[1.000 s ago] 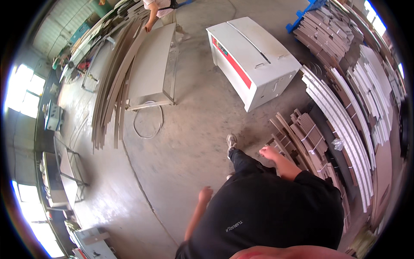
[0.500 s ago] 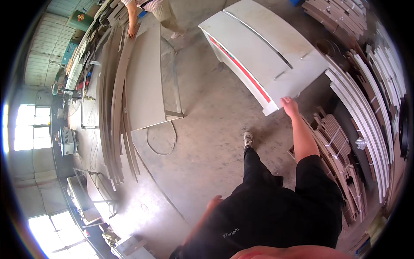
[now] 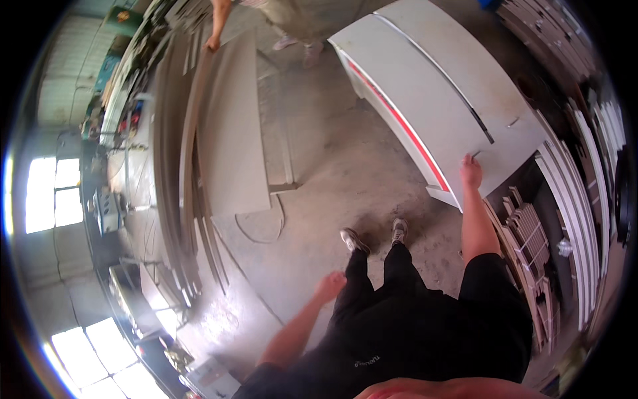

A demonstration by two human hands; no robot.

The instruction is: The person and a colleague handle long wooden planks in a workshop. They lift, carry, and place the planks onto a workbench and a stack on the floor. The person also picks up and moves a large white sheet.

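A large white cabinet (image 3: pixel 425 80) stretches across the upper right, with a red stripe along its near left side and a long dark strip down its top face. At its near end, my right hand (image 3: pixel 470 174) is closed at a small metal handle (image 3: pixel 476 153), fingertips against it. A second small handle (image 3: pixel 512 122) sits farther right on the same face. My left hand (image 3: pixel 330 286) hangs in front of my body, loosely curled and slightly blurred, with nothing visible in it.
At the upper left a person's hand (image 3: pixel 212 44) rests on long boards (image 3: pixel 193 133) beside a large pale panel (image 3: pixel 232 126) on a metal frame. Bundled strips (image 3: pixel 525 229) and long white profiles (image 3: pixel 571 219) line the right side. A cable loop (image 3: pixel 260 239) lies on the floor.
My right hand has moved from the cabinet's near corner onto the small handle. My left hand has risen forward into fuller view. Both my feet now show; the co-worker's hand stays at the boards.
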